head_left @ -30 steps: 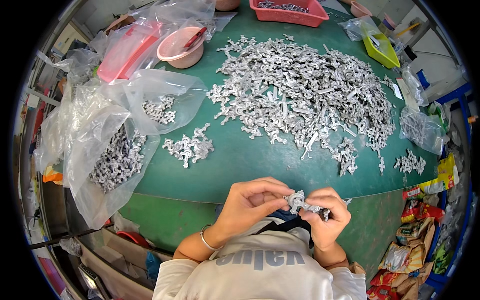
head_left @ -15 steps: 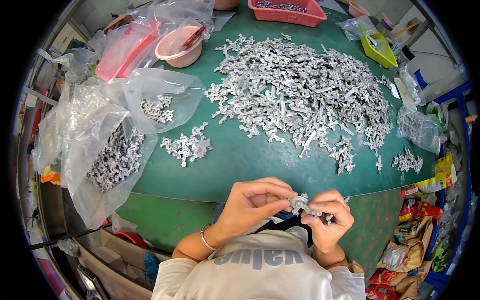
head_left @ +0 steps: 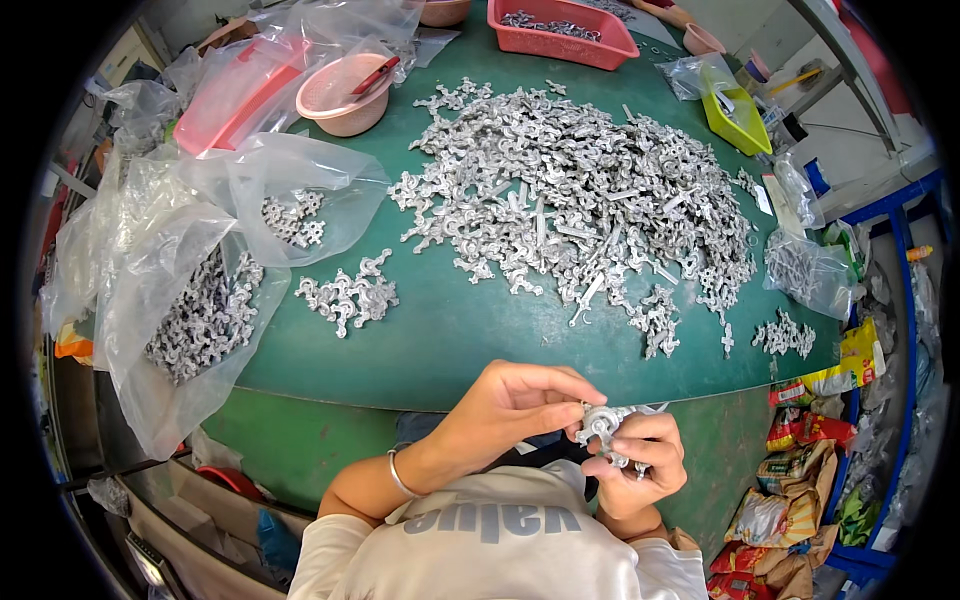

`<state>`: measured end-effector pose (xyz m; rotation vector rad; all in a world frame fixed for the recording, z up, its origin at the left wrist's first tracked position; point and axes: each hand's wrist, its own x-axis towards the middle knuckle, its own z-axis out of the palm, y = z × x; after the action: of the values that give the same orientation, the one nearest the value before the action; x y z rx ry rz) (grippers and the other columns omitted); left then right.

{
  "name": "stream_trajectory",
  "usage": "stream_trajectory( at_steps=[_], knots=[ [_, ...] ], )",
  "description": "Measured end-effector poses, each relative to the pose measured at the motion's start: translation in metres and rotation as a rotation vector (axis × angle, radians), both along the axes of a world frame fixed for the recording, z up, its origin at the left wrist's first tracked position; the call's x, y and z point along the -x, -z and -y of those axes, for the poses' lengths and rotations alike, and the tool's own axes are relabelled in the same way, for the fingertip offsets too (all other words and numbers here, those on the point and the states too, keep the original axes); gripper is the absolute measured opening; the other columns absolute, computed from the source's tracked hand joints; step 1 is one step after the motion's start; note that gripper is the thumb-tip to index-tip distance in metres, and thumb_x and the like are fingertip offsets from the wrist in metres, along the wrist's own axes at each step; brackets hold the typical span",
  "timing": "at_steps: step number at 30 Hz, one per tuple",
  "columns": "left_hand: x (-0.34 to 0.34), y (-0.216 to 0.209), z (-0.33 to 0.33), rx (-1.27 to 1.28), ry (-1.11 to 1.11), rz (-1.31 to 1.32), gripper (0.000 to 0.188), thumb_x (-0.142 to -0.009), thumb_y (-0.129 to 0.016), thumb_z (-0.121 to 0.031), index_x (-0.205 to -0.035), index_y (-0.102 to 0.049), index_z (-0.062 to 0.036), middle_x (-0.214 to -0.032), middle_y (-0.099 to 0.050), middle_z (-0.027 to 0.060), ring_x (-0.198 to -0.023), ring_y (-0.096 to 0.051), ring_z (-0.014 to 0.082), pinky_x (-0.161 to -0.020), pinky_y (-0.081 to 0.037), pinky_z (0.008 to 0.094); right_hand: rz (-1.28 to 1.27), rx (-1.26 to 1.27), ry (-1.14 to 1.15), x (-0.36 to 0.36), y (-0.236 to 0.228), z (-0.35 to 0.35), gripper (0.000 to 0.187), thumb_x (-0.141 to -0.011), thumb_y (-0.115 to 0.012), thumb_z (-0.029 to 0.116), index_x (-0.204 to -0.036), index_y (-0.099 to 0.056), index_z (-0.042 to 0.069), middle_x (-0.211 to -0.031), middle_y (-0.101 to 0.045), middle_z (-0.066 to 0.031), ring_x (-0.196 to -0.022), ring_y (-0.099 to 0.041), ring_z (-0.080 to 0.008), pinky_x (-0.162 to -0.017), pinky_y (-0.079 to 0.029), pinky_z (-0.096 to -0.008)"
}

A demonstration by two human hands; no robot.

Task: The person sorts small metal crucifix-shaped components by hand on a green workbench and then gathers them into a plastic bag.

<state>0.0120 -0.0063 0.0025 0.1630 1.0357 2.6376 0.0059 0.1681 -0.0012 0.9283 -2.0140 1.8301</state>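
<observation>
Left hand (head_left: 522, 402) has thumb and forefinger pinched on one end of a grey metal part (head_left: 602, 424); right hand (head_left: 642, 462) has its fingers curled around the other side of the same part. Part sits between the two hands, at the left hand's fingertips, just off the near edge of the green table (head_left: 450, 345). More metal peeks out under the right fingers; cannot tell if same piece or another. Band (head_left: 398, 474) on the left wrist, pale shirt (head_left: 460, 555) behind both hands. Straight ahead of the hands, well apart: big heap of metal pieces (head_left: 590, 185), jumbled, some long strips in it. Ahead and left of the left hand: small cluster (head_left: 350, 295) of similar parts, then farther left a clear plastic bag (head_left: 150, 415) with lots of metal pieces inside. Beyond that bag, still left of the left hand, pink bowl (head_left: 335, 118) with a red-handled tool lying across it. Far ahead, past the heap, red tray (head_left: 550, 45) with metal bits inside. Ahead and right of the right hand: small pile (head_left: 785, 335) near the table edge, filled clear bag (head_left: 815, 275) behind it, yellow-green tray (head_left: 737, 127) farther out.
</observation>
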Motion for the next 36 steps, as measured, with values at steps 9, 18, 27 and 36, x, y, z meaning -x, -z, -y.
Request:
stream_trajectory(
  at_steps=[9, 18, 27, 36],
  knots=[
    [0.0012, -0.0004, 0.0, -0.038, 0.011, -0.007, 0.021, -0.086, -0.054, -0.005, -0.103, -0.057, 0.007, -0.092, -0.057, 0.0085, -0.079, -0.054, 0.0129, -0.071, -0.044, 0.0247, 0.039, 0.042, -0.007, -0.0012, 0.0021, 0.0019, 0.041, -0.055, -0.081, 0.003, -0.088, -0.057, 0.003, -0.078, -0.056, -0.0104, -0.06, -0.055, -0.0155, -0.049, -0.043, -0.0252],
    [0.0026, 0.0018, 0.001, -0.04, 0.022, -0.01, 0.02, -0.085, -0.054, -0.003, -0.102, -0.057, 0.0077, -0.091, -0.056, 0.0083, -0.078, -0.055, 0.0128, -0.07, -0.045, 0.025, 0.077, 0.045, 0.023, -0.003, 0.005, 0.0, 0.04, -0.055, -0.082, 0.004, -0.087, -0.057, 0.005, -0.077, -0.057, -0.0095, -0.062, -0.056, -0.0152, -0.052, -0.044, -0.0251],
    [0.0022, 0.0025, 0.0017, -0.062, 0.038, -0.006, 0.02, -0.086, -0.054, -0.005, -0.102, -0.057, 0.0075, -0.088, -0.056, 0.0078, -0.076, -0.055, 0.012, -0.068, -0.045, 0.0242, 0.08, 0.038, 0.011, -0.0042, 0.0036, -0.0005, 0.041, -0.055, -0.082, 0.008, -0.087, -0.057, 0.005, -0.077, -0.057, -0.0091, -0.064, -0.057, -0.017, -0.056, -0.047, -0.0267],
    [0.0023, 0.003, 0.0036, -0.059, 0.049, 0.005, 0.02, -0.085, -0.055, -0.005, -0.1, -0.059, 0.007, -0.087, -0.058, 0.0077, -0.074, -0.055, 0.0115, -0.067, -0.046, 0.0232, 0.081, 0.036, -0.007, -0.0045, 0.0018, -0.0002, 0.039, -0.058, -0.081, 0.01, -0.088, -0.057, 0.004, -0.078, -0.057, -0.0099, -0.063, -0.057, -0.0169, -0.055, -0.047, -0.0274]
  ],
)
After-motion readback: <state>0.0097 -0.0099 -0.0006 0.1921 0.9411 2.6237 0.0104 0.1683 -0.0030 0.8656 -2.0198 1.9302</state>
